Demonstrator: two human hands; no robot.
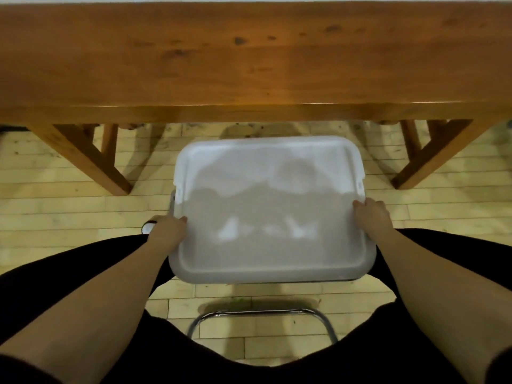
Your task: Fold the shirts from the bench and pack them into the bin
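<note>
Both hands gripped the white bin lid point(270, 206) by its two short sides. My left hand point(167, 234) had its fingers curled over the left edge, near the corner closest to me, and my right hand point(372, 217) clasped the right edge in the same way, thumb on top. That lid covered the bin point(172, 202), of which only a grey sliver showed at the left edge, so I could not see any shirts inside. It sat between my knees in black trousers point(69, 273), above the pale wooden floor point(69, 206). Beyond it ran the long brown bench point(249, 56), its near edge just past the lid's far edge and its top bare. A chrome chair frame point(263, 314) showed below the lid.
</note>
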